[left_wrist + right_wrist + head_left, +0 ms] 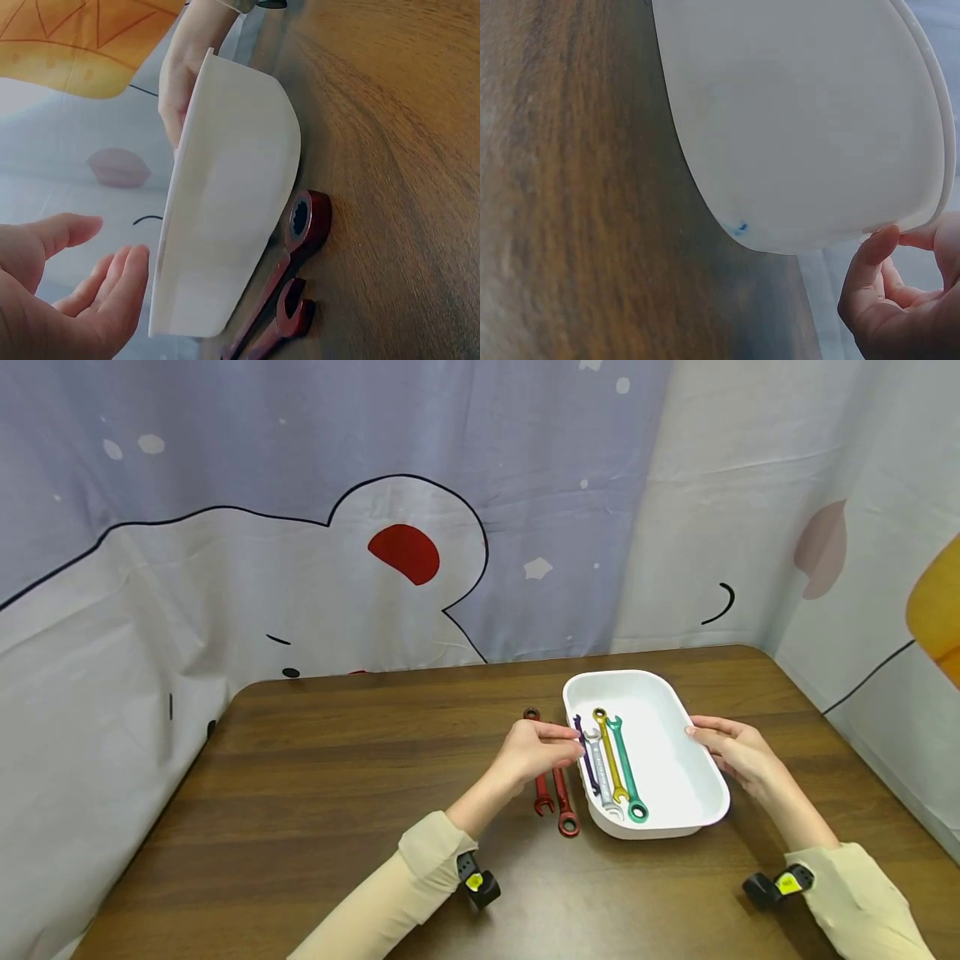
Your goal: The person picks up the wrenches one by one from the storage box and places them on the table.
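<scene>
On the wooden table (pixel 315 793), the right hand (pixel 738 752) touches the white tray (pixel 678 777) at its 3 o'clock rim, fingers loosely spread. The left hand (pixel 536 750) hovers at 9 o'clock, fingers relaxed, above two red wrenches (pixel 558 797). Purple, silver, yellow and green wrenches (pixel 609 764) lie inside the tray.

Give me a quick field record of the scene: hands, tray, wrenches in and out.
left hand: open, fingertips at the tray's left rim
right hand: fingers touching the tray's right rim
tray: white, on the wooden table
in tray: purple wrench, silver wrench, yellow wrench, green wrench
outside, left of tray: two red wrenches
</scene>
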`<state>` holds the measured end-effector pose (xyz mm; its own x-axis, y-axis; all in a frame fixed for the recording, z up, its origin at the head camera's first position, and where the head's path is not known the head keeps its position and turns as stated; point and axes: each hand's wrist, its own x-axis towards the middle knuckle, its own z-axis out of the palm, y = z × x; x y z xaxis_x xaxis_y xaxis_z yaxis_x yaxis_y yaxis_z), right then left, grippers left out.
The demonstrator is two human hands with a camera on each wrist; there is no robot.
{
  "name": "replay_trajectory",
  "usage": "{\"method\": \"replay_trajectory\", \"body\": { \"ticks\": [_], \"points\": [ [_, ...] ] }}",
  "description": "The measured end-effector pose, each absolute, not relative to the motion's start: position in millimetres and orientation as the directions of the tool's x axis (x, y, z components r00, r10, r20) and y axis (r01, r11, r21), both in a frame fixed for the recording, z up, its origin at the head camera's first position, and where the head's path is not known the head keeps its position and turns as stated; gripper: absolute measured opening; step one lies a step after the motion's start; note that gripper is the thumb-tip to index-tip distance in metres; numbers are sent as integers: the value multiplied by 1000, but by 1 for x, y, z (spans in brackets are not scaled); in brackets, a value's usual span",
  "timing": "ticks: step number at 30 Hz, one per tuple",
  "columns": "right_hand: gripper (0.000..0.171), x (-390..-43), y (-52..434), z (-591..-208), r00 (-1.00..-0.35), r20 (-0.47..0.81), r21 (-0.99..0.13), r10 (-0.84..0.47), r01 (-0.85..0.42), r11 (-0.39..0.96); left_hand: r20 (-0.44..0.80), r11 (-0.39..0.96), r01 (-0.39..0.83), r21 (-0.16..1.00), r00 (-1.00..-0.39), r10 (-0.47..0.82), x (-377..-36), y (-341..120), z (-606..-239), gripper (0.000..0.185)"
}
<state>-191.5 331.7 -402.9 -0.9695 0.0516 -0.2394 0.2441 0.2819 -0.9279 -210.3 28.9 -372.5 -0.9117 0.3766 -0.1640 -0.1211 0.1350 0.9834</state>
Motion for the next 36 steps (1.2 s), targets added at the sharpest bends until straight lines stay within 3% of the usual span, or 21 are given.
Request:
{"method": "replay_trajectory", "body": {
  "ticks": [11,36],
  "points": [
    [68,-191,331,-402,-969,-241,-929,53,246,277,-170,100,-141,985,-888,427,-210,38,-369,29],
    [67,-191,331,-401,-968,-244,-929,58,250,274,-198,117,-165,979,-904,379,-213,69,-367,27]
  ]
}}
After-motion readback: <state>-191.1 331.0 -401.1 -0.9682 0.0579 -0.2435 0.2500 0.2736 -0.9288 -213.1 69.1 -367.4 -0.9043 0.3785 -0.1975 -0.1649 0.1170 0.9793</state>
